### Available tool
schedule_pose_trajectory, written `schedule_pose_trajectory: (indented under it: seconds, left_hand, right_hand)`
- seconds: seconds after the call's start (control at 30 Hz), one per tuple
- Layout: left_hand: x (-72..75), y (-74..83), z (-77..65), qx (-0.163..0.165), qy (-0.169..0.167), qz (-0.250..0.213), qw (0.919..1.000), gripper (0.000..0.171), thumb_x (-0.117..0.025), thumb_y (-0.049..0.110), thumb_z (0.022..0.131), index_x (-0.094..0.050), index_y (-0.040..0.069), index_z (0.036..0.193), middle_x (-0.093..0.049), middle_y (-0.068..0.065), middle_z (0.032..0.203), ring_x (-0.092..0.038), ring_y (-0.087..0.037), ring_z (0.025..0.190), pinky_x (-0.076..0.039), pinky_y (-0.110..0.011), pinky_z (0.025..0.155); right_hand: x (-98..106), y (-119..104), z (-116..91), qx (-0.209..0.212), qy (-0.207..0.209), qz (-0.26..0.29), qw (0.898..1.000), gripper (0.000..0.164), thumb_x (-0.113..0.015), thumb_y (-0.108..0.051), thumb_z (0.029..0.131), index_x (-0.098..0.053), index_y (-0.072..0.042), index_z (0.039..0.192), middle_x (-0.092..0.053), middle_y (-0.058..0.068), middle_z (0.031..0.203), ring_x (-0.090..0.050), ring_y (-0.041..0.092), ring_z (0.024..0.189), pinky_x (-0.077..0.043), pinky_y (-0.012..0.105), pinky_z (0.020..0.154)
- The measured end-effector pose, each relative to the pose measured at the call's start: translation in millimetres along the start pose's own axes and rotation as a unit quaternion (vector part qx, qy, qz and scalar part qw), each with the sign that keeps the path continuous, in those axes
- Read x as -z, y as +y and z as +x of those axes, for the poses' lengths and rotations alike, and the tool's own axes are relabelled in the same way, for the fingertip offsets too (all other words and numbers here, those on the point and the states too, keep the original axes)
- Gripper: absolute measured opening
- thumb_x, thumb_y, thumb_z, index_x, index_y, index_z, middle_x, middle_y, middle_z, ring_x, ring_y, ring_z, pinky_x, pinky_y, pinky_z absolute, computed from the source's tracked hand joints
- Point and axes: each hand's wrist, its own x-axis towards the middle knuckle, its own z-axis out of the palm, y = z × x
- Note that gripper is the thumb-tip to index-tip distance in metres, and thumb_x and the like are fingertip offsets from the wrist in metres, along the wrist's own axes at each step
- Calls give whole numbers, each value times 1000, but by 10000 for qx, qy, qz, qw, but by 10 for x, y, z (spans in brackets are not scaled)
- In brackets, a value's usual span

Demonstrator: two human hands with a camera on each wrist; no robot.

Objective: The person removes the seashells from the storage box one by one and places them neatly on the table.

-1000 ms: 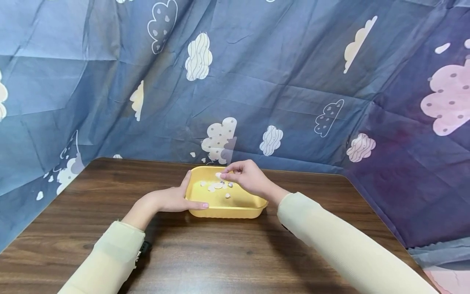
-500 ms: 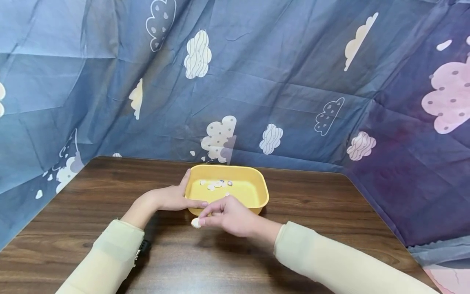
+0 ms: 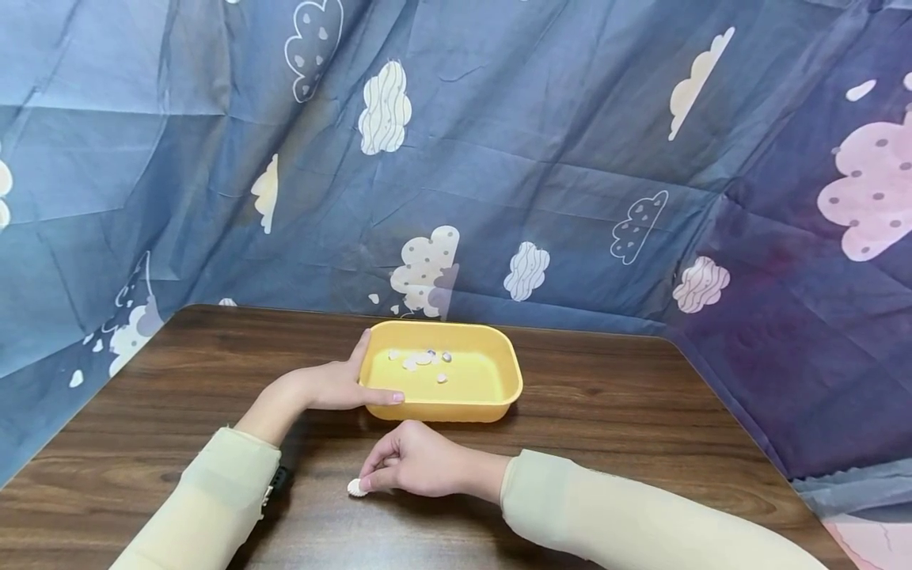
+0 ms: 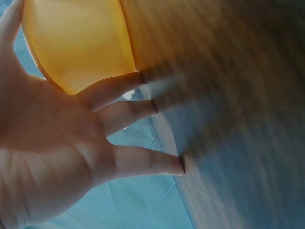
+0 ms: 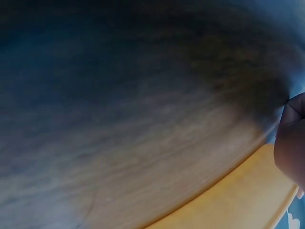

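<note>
A white ribbed seashell (image 3: 358, 488) is pinched between the thumb and fingers of my right hand (image 3: 420, 463), low over the tabletop in front of the yellow basin (image 3: 442, 412). In the right wrist view only part of the right hand (image 5: 291, 148) shows, at the edge, and the shell cannot be seen. My left hand (image 3: 331, 386) rests against the basin's left end, its thumb over the front rim. Straight, spread fingers of the left hand (image 4: 52, 138) show in the left wrist view. Several small shells (image 3: 423, 359) lie inside the basin, mostly towards its left and back.
A brown wood-grain table (image 3: 613, 443) carries everything. Behind it and at the sides hangs a blue cloth (image 3: 470, 158) printed with clouds. A dark band (image 3: 276, 483) shows at the left wrist by the sleeve.
My right hand has brought the shell out of the basin, over its front rim, and down to the table in front. The left hand and the basin have stayed in place.
</note>
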Motion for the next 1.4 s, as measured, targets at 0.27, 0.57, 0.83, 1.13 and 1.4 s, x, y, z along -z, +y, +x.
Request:
schedule_pose_trajectory:
  seconds: [0.27,0.57,0.83,1.13,1.4]
  left_hand:
    - [12,-12,20,104,30,256,9996,143,-66,84,84,21,8,168,-45,-35,160,-54,-44,146,-44,-57,119]
    - [24,-54,36,16,-5,235,9997,141,-66,83,85,19,8,169,-44,-34,162,-55,-42,145,-44,-56,119]
    - [25,-41,20,18,-7,319,9995,140,-64,85,85,18,9,169,-43,-34,162,-53,-44,146,-44,-59,119]
    - [26,-47,19,99,50,352,9993,141,-64,87,83,18,12,170,-42,-35,162,-51,-46,147,-43,-60,119]
    - [19,-58,17,124,46,308,9994,140,-64,87,83,17,12,170,-45,-35,161,-54,-44,145,-44,-59,118]
  right_hand:
    - [-73,7,82,124,241,-394,9989,11,-82,-21,95,-84,-11,91,-55,-15,56,-45,-6,53,-37,13,55]
    - [-94,-24,191,375,346,-1496,9874,9,-77,-16,99,-84,-12,97,-69,-13,70,-45,-10,59,-43,10,60]
    - [-92,-22,223,263,488,-1523,9868,9,-76,-18,99,-83,-13,97,-71,-11,72,-47,-9,60,-44,10,62]
    - [-147,21,117,806,603,-2330,9672,17,-85,-32,93,-77,-21,102,-46,-19,62,-37,-9,54,-37,11,54]
    - [-165,42,129,839,741,-2545,9606,11,-82,-26,95,-78,-19,102,-60,-18,69,-39,-12,57,-38,6,58]
